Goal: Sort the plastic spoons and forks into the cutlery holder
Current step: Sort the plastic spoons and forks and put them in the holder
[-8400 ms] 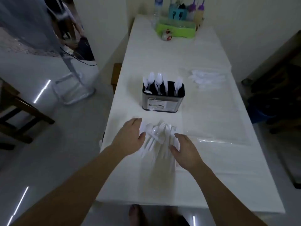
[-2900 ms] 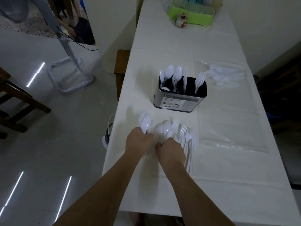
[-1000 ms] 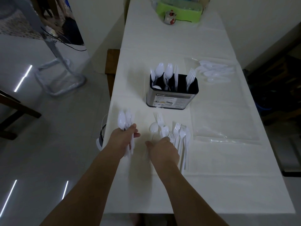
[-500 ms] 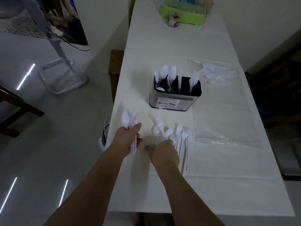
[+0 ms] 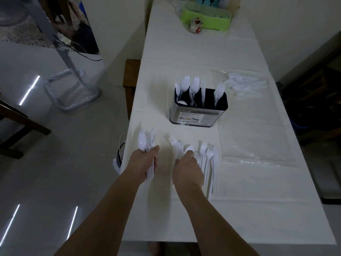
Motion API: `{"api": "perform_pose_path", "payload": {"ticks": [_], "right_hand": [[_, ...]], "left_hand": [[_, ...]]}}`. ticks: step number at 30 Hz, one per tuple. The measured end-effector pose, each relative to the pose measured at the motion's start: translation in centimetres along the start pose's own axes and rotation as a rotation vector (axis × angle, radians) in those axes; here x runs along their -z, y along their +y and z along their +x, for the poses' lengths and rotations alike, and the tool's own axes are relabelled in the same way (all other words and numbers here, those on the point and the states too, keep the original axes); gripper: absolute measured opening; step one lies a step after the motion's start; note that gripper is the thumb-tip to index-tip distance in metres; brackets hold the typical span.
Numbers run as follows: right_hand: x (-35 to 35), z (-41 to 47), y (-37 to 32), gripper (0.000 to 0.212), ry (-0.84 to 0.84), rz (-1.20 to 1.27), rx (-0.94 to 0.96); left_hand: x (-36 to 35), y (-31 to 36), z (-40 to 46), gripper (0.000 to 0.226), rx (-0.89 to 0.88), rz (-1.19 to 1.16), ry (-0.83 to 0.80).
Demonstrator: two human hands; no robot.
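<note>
The left hand [image 5: 143, 163] grips a bunch of white spoons [image 5: 145, 140], bowls pointing toward the cutlery holder [image 5: 199, 109], which stands on the tabletop [image 5: 239, 209] beyond both hands. The right hand [image 5: 187, 168] pinches a single spoon [image 5: 190, 148] from the loose pile. Forks [image 5: 208, 159] lie just right of that hand, nearer than the holder, which already carries spoons and forks.

White spoons [image 5: 145, 140] bunched upright, forks [image 5: 208, 156] flat near steel cutlery holder [image 5: 199, 109].
</note>
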State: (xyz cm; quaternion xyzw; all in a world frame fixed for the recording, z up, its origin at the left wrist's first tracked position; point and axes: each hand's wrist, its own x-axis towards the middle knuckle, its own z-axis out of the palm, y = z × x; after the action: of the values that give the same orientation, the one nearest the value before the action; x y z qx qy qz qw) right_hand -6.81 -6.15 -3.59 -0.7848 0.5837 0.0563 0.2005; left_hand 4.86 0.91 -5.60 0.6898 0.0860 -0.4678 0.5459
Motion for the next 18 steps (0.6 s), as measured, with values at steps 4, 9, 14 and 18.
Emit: {"api": "perform_pose_path", "payload": {"ticks": [4, 9, 14, 18], "right_hand": [[0.7, 1.3, 1.3, 0.027, -0.010, -0.102, -0.022], [1.4, 2.0, 2.4, 0.027, -0.021, -0.066, -0.047], [2.4, 2.1, 4.8, 0.025, 0.015, -0.038, -0.132], [2.3, 1.7, 4.7, 0.025, 0.041, -0.016, -0.124]], "left_hand": [[0.1, 0.1, -0.1, 0.028, 0.009, 0.000, -0.007], [0.1, 0.1, -0.2, 0.026, 0.008, 0.031, -0.012], [-0.5, 0.1, -0.5, 0.024, 0.014, 0.030, -0.036], [-1.7, -0.5, -0.9, 0.026, -0.023, 0.140, -0.019]]}}
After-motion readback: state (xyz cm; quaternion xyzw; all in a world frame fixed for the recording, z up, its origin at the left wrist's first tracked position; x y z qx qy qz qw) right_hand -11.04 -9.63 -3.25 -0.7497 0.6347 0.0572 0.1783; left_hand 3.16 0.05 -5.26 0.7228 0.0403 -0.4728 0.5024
